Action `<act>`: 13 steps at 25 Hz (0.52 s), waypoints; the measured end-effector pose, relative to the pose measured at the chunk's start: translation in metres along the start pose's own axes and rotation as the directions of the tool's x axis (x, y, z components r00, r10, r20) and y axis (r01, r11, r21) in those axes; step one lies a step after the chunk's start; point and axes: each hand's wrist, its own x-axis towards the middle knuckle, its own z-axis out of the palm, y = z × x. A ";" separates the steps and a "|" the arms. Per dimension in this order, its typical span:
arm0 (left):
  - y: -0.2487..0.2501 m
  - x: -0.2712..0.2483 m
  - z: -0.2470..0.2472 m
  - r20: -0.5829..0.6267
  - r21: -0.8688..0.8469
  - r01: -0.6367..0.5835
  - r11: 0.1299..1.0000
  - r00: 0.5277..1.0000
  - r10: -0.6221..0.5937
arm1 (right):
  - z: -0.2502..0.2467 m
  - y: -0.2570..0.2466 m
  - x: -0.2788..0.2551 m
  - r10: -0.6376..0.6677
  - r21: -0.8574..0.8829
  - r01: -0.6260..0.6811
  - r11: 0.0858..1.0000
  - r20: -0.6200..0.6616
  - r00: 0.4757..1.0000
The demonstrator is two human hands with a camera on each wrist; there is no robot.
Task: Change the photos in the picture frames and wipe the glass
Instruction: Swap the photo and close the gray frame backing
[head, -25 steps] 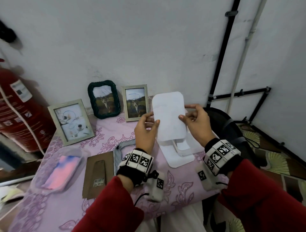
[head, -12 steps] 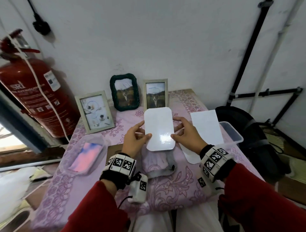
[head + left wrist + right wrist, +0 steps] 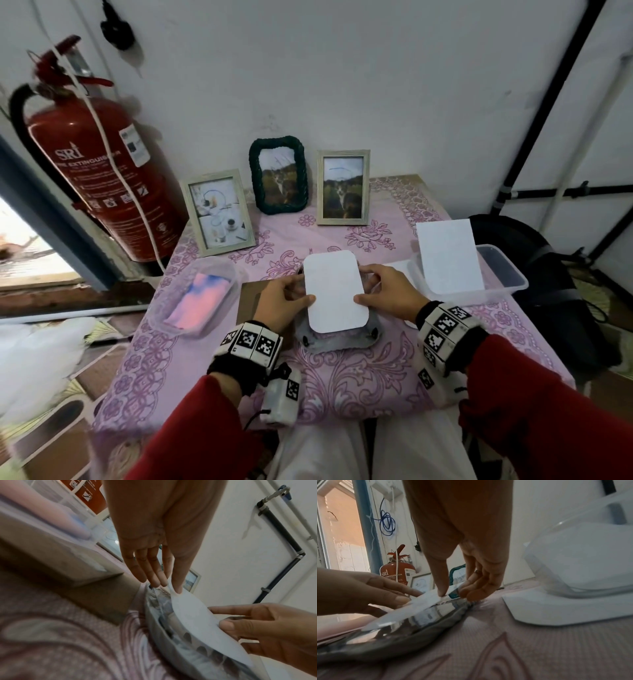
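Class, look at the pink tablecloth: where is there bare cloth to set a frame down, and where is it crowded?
Bare cloth shows along the near edge, in front of the grey frame, and between the three standing frames and the white card. The left side is crowded by the tub and brown backing board, the right by the clear box.

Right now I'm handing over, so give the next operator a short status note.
Left hand and right hand pinch the side edges of the white round-cornered photo print, blank back up, just above the grey frame lying face down on the pink floral tablecloth.
Brown backing board lies left of it.
Three framed photos stand at the wall.
Left: seat print, refit backing, wipe glass.
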 end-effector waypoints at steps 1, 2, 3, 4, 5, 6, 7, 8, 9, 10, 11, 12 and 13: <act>-0.002 -0.002 0.001 0.008 0.014 -0.002 1.000 1.000 0.002 | 0.001 0.002 0.000 0.002 -0.007 -0.002 1.000 0.008 1.000; -0.003 -0.003 0.001 0.017 0.038 -0.012 0.999 1.000 0.012 | 0.002 0.004 0.001 0.005 -0.014 -0.004 1.000 0.014 1.000; -0.004 -0.004 0.002 0.027 0.073 -0.021 0.997 0.999 0.019 | 0.004 0.006 0.001 0.007 -0.021 -0.007 1.000 0.018 1.000; -0.004 -0.005 0.003 0.035 0.117 -0.021 0.993 0.999 0.017 | 0.005 0.008 0.001 0.009 -0.027 -0.008 1.000 0.023 1.000; -0.004 -0.006 0.003 0.037 0.167 -0.011 0.986 0.999 0.005 | 0.007 0.009 0.001 0.009 -0.029 -0.008 1.000 0.027 1.000; -0.005 -0.007 0.003 0.034 0.213 0.003 0.977 0.999 -0.010 | 0.008 0.011 0.001 0.007 -0.030 -0.006 1.000 0.031 0.999; -0.005 -0.008 0.004 0.031 0.247 0.014 0.969 0.999 -0.023 | 0.008 0.013 0.000 0.004 -0.032 -0.003 0.999 0.036 0.999; -0.005 -0.008 0.004 0.030 0.267 0.021 0.964 0.999 -0.030 | 0.009 0.014 0.000 0.000 -0.038 0.001 0.999 0.041 0.999; -0.005 -0.009 0.005 0.032 0.276 0.025 0.961 0.999 -0.035 | 0.009 0.014 -0.001 -0.004 -0.045 0.007 0.999 0.048 0.999; -0.005 -0.010 0.005 0.035 0.279 0.028 0.960 0.999 -0.039 | 0.008 0.015 -0.001 -0.009 -0.050 0.012 0.999 0.054 0.998; -0.005 -0.011 0.005 0.037 0.275 0.030 0.961 0.998 -0.042 | 0.008 0.015 -0.001 -0.016 -0.058 0.019 0.998 0.062 0.998; -0.005 -0.012 0.005 0.037 0.270 0.031 0.962 0.998 -0.043 | 0.007 0.015 -0.001 -0.022 -0.066 0.026 0.997 0.069 0.997; -0.005 -0.013 0.006 0.033 0.267 0.032 0.963 0.999 -0.043 | 0.007 0.014 -0.001 -0.026 -0.074 0.032 0.997 0.076 0.997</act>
